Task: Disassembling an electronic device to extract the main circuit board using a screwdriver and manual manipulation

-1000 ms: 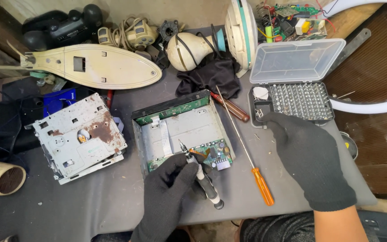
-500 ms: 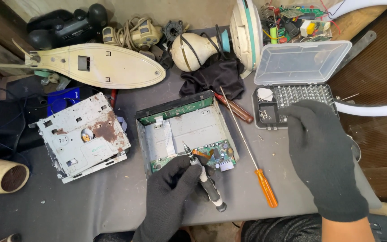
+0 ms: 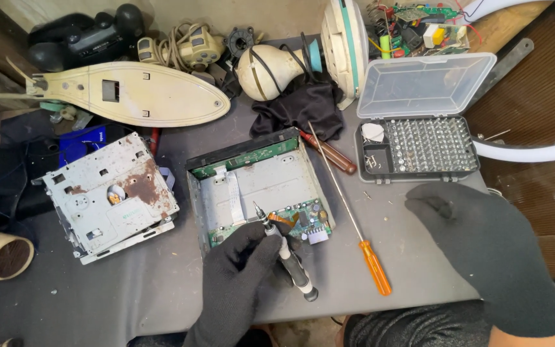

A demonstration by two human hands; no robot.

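Precision screwdriver point(image 3: 285, 252), slim, stiff, light, slippery-looking, near the worktop's front edge, pinched mid-shaft by left hand point(image 3: 236, 283) fingers, tip over opened metal chassis point(image 3: 258, 186); right hand point(image 3: 483, 250) loosely curled, empty.

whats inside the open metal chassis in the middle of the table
Inside the open metal chassis: a bare metal floor, a white ribbon cable, a green board along the back wall and a small circuit board at the front. The left hand and its precision screwdriver hide part of the front edge.

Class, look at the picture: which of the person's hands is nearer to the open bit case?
Right. The right hand hovers just below the bit case; the left hand is farther off, at the opened metal chassis.
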